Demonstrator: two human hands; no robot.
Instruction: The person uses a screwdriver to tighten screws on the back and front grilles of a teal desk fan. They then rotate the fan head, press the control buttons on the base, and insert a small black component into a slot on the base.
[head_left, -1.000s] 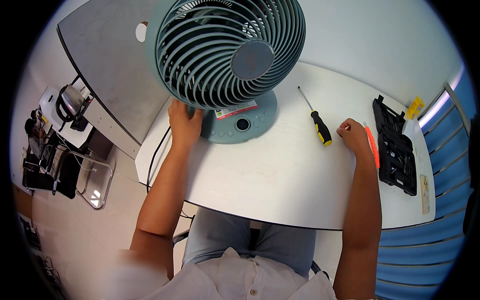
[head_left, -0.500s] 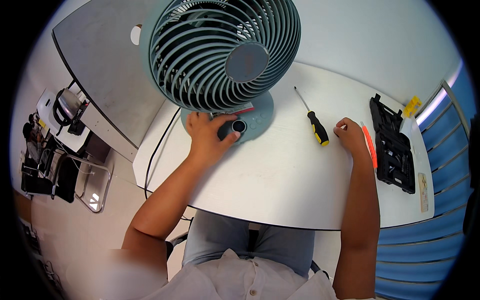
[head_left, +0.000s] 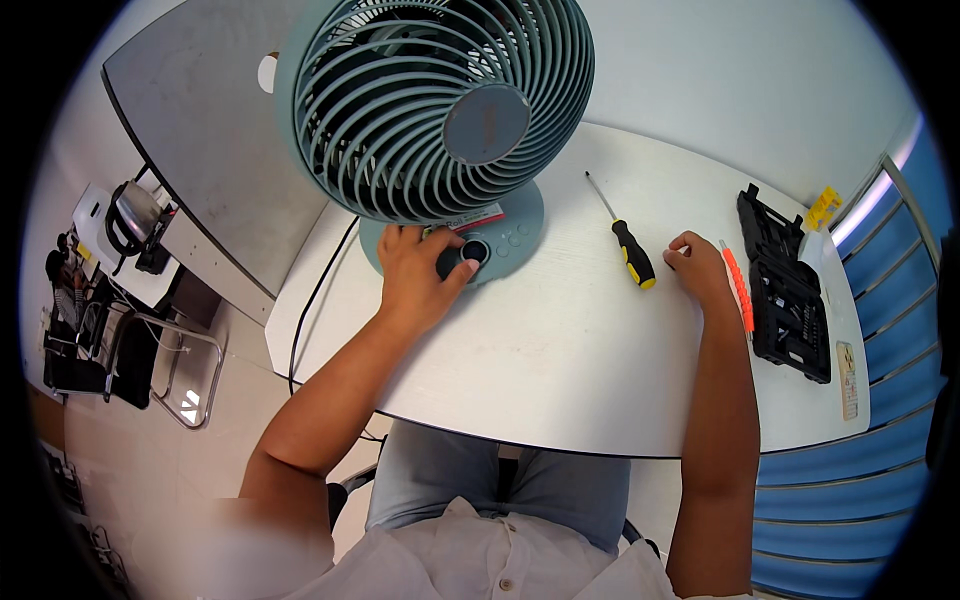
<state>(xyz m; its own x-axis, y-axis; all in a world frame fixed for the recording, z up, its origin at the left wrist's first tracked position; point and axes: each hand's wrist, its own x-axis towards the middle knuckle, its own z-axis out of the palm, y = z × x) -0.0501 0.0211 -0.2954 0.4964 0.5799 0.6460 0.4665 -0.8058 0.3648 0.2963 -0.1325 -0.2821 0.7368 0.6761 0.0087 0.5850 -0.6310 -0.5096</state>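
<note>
A grey-green desk fan (head_left: 487,122) with a spiral grille stands at the far left of the white table. On its round base (head_left: 525,215) my left hand (head_left: 413,267) rests, thumb and forefinger set around the dark round knob (head_left: 475,252); the other fingers lie on the base beneath the grille. My right hand (head_left: 703,268) lies on the table at the right, fingers curled in, with nothing visible in them. Just left of it lies a black and yellow screwdriver (head_left: 632,253), its shaft pointing away from me. An orange flexible shaft (head_left: 738,285) lies right beside my right wrist.
An opened black tool case (head_left: 790,320) sits on the right of the white table (head_left: 540,370), with a yellow item (head_left: 823,208) behind it. A black cable (head_left: 318,295) runs down past the left edge. A grey partition (head_left: 200,120) and a kettle (head_left: 138,208) are farther left.
The view has shifted very slightly. My left hand stays at the knob with hardly any movement, and my right hand keeps its place.
</note>
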